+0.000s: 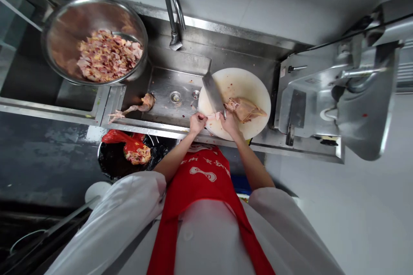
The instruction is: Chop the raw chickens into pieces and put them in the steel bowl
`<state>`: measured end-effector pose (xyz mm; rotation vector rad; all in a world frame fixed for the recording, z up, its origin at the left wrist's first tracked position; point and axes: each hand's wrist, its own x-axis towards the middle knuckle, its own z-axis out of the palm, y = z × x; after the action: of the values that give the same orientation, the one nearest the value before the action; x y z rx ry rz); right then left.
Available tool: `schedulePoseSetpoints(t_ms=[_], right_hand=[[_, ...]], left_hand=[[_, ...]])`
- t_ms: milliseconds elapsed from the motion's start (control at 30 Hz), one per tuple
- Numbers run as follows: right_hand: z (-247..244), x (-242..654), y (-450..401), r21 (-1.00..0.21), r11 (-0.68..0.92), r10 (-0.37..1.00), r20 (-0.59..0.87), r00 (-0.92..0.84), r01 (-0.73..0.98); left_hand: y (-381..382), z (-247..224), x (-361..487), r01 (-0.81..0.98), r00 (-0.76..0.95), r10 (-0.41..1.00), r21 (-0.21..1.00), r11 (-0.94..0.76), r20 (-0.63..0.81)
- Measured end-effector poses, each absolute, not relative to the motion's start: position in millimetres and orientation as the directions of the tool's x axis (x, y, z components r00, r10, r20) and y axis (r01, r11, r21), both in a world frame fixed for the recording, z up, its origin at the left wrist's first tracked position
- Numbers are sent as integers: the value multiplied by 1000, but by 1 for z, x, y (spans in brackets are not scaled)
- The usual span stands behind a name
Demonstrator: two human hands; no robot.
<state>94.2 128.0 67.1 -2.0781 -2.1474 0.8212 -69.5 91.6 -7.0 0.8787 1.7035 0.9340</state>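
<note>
A round white cutting board [232,81] lies at the sink's right side. My right hand [229,123] is closed around the handle of a wide cleaver [213,90], whose blade points up and left over the board. At the board's lower left edge my left hand [197,123] pinches the end of a pale strip of poultry [213,116], which reaches across to my right hand. Just right of the cleaver lies a large piece of poultry [247,110]. A leg with its foot [139,106] rests at the sink's left front edge.
A big steel bowl [60,62] holding chopped meat stands at the upper left. The faucet [174,13] rises behind the sink. Below the counter is a black-lined bin [112,165]. On the right stands a metal slicing machine [316,94].
</note>
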Motion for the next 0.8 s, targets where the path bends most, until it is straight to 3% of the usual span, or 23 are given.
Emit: schedulePoseSetpoints(t_ms=[133, 233, 300, 433, 533, 800], right_hand=[[97, 112, 119, -381, -40, 984, -176, -30, 924], [111, 100, 96, -380, -62, 997, -75, 36, 923], [108, 85, 80, -372, -68, 992, -124, 23, 926], [81, 61, 59, -284, -87, 916, -399, -35, 955], [65, 61, 61, -241, -123, 896, -445, 3, 963], [63, 119, 68, -382, -160, 917, -399, -6, 910]], left_hand=[[87, -2, -77, 96, -283, 889, 912, 399, -359], [76, 7, -88, 156, -590, 793, 942, 297, -152], [68, 8, -90, 286, -652, 757, 935, 209, 30], [60, -9, -79, 511, -242, 939, 855, -92, 246], [61, -23, -68, 521, -101, 963, 838, -164, 252], [70, -16, -66, 459, -130, 989, 888, -7, 75]])
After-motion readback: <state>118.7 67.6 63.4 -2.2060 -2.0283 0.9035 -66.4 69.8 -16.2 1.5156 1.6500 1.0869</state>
